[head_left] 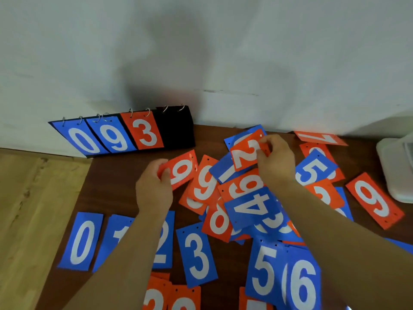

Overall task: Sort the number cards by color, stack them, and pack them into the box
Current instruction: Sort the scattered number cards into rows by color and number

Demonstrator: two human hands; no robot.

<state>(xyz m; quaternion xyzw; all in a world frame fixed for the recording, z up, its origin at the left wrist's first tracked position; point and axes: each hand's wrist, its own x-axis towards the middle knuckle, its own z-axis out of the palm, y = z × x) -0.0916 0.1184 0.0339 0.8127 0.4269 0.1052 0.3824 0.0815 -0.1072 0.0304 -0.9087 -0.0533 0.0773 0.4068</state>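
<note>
Red and blue number cards lie scattered on a dark brown table [116, 175]. My left hand [154, 186] grips a red 9 card [182, 170] by its left end. My right hand [277, 157] pinches a red 2 card [244, 153] at its top edge, lifted over the mixed pile [248, 198]. A row of blue cards lies along the near side: 0 [81, 241], 1 [116, 233], 2 [166, 240], 3 [196, 253], 5 [264, 269], 6 [302, 280]. More red cards [172, 298] show at the bottom edge.
A black flip scoreboard [176, 126] with ringed cards 0, 9, 3 leans against the white wall at the back left. A white plastic container [395, 166] stands at the right edge. A light wooden surface [33, 209] borders the table on the left.
</note>
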